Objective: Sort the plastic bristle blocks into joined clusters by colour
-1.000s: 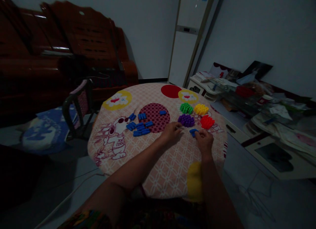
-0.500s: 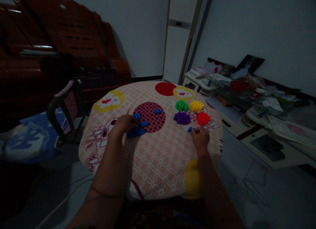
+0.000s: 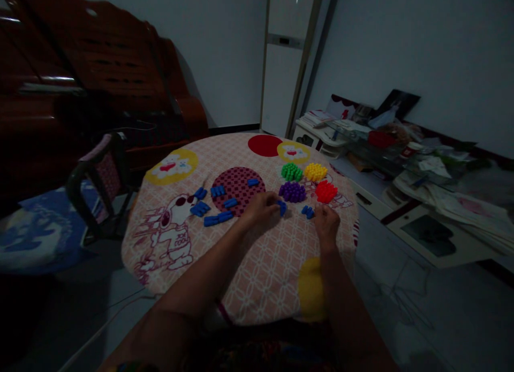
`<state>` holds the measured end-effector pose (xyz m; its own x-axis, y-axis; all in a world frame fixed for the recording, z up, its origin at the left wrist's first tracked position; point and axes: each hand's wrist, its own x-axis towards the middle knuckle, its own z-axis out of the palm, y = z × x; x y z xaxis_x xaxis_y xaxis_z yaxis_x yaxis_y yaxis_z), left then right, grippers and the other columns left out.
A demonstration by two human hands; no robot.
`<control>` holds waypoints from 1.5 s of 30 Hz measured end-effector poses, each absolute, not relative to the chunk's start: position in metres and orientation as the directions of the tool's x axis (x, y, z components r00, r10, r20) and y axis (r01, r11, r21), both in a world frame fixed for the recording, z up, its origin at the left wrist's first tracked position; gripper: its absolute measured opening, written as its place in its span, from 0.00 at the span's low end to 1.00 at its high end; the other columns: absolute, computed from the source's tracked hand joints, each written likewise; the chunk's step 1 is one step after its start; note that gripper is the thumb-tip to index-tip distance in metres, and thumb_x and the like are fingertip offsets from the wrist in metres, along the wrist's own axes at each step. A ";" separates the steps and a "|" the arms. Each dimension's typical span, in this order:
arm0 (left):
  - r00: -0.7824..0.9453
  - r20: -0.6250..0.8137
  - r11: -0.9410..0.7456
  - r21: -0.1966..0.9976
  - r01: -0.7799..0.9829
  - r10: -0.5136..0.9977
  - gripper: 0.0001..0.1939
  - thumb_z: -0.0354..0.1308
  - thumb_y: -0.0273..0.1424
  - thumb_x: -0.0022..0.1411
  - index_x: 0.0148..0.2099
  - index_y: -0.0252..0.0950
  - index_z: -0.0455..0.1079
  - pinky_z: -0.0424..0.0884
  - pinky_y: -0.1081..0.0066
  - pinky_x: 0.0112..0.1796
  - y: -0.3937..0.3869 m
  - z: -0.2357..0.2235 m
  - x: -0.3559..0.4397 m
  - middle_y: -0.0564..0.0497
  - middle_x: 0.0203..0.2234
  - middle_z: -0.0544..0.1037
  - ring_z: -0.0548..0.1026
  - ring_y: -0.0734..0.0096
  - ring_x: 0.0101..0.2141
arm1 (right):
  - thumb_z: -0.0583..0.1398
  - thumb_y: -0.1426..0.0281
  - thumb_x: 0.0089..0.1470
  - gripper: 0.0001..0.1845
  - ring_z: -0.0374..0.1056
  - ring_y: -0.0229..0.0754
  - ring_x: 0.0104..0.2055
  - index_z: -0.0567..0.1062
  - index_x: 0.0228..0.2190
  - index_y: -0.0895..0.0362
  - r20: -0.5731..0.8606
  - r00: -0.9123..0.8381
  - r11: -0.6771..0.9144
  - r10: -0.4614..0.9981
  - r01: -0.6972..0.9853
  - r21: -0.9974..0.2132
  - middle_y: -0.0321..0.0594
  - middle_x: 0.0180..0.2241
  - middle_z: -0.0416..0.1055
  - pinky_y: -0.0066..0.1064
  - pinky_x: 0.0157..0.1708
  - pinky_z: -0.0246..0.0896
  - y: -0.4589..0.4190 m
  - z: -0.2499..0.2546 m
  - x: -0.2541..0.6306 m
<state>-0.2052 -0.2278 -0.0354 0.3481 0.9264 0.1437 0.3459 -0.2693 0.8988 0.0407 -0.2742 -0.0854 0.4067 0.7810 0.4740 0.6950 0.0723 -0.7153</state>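
L hand (image 3: 260, 207) is curled w/ fingertips pinched nearly closed, & they've got a small knobby dark-blue plastic-looking clump (image 3: 282, 207) just above or on the bench (image 3: 257, 275), can't tell which. It's a round bench w/ a pink-and-white patterned cloth on it, btw.

R hand (image 3: 326, 222) is half curled, fingertips right up against a little group of short blue pieces (image 3: 308, 211) lying on the cloth. Can't tell if it's actually gripping any, fingers hide that bit.

Rest of the blue stuff, approx 6 or 7 small bundles of blue sticks (image 3: 218, 191), is spread over the L side, some on the dark-red checkered circle (image 3: 240, 182) printed on the cloth, 1 of them near its far edge.

Just beyond the hands there's 4 tight knobby clusters: purple cluster (image 3: 292, 191) nearest the L hand, red cluster (image 3: 326, 191) beyond the R hand, green cluster (image 3: 291, 172) & yellow cluster (image 3: 315, 172) behind.
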 end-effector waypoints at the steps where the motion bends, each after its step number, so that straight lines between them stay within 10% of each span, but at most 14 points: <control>1: 0.393 0.127 -0.260 0.916 0.306 0.910 0.08 0.60 0.24 0.52 0.37 0.33 0.77 0.73 0.72 0.35 -0.231 -0.042 -0.189 0.49 0.31 0.82 0.78 0.68 0.32 | 0.52 0.52 0.61 0.24 0.65 0.41 0.27 0.71 0.23 0.54 0.467 0.401 0.075 0.788 0.691 -0.719 0.39 0.23 0.72 0.31 0.31 0.57 -0.274 -0.085 0.041; 16: 0.368 0.259 -0.421 0.770 0.480 0.893 0.15 0.57 0.28 0.61 0.48 0.35 0.80 0.71 0.61 0.52 -0.244 -0.051 -0.167 0.43 0.44 0.82 0.78 0.60 0.47 | 0.51 0.54 0.62 0.23 0.69 0.43 0.30 0.77 0.28 0.56 0.376 0.442 0.045 0.815 0.598 -0.800 0.42 0.27 0.76 0.31 0.31 0.61 -0.269 -0.095 0.045; 45: 0.418 0.376 -0.543 0.726 0.422 0.827 0.12 0.60 0.19 0.52 0.40 0.36 0.72 0.68 0.70 0.38 -0.237 -0.069 -0.124 0.50 0.34 0.77 0.72 0.69 0.35 | 0.50 0.55 0.63 0.24 0.65 0.42 0.28 0.76 0.27 0.56 0.401 0.413 0.061 0.818 0.630 -0.774 0.41 0.26 0.74 0.31 0.31 0.59 -0.269 -0.094 0.046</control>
